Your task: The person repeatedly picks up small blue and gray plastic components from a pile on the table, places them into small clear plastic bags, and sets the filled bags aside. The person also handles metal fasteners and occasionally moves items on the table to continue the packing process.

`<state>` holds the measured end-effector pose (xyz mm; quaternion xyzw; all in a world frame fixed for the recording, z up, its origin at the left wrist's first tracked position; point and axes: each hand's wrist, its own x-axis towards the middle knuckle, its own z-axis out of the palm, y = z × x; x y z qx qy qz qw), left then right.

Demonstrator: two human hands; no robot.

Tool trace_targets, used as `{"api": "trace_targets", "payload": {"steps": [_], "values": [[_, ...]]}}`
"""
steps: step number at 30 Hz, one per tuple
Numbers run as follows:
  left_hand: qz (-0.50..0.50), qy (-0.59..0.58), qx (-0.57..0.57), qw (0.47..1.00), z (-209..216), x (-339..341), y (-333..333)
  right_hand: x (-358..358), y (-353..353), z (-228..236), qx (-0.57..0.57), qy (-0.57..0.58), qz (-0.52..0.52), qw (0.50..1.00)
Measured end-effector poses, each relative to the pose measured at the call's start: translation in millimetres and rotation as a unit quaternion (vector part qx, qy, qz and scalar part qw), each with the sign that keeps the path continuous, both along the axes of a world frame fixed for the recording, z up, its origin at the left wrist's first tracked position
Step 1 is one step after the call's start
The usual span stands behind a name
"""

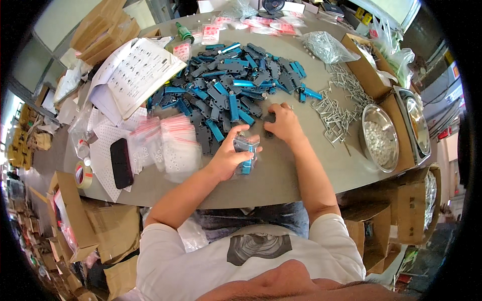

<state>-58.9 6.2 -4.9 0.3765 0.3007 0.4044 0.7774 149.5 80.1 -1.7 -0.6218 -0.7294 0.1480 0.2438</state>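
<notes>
My left hand [224, 159] is wrapped round a small clear plastic bag [246, 169] with blue and grey parts in it. Just to its right, my right hand [286, 123] has its fingers closed on a dark grey plastic part [269, 125], low over the table. The fingers partly cover this part. Both hands are at the near edge of a large heap of blue and dark grey oblong parts [233, 108]. A stack of flat clear zip bags with red stripes [179, 143] lies left of my left hand.
Metal hooks [331, 120] and a steel bowl [369, 150] of small white pieces are on the right. A phone [121, 163], tape roll [83, 174] and printed sheets [135, 72] lie left. Far back are a green bottle [184, 32], small packets [271, 25] and a fan [273, 6].
</notes>
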Motion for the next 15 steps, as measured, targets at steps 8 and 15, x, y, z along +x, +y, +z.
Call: {"api": "trace_targets", "payload": {"steps": [8, 15], "values": [[-0.069, -0.057, -0.09, 0.992, 12.0, -3.8, 1.8, 15.0, 5.0, 15.6, -0.146, 0.299, 0.047, 0.942], [-0.111, -0.187, -0.227, 0.949, 3.2, -6.6, 10.2, -6.9, -12.4, 41.9, -0.243, 0.499, 0.162, 0.816]]}}
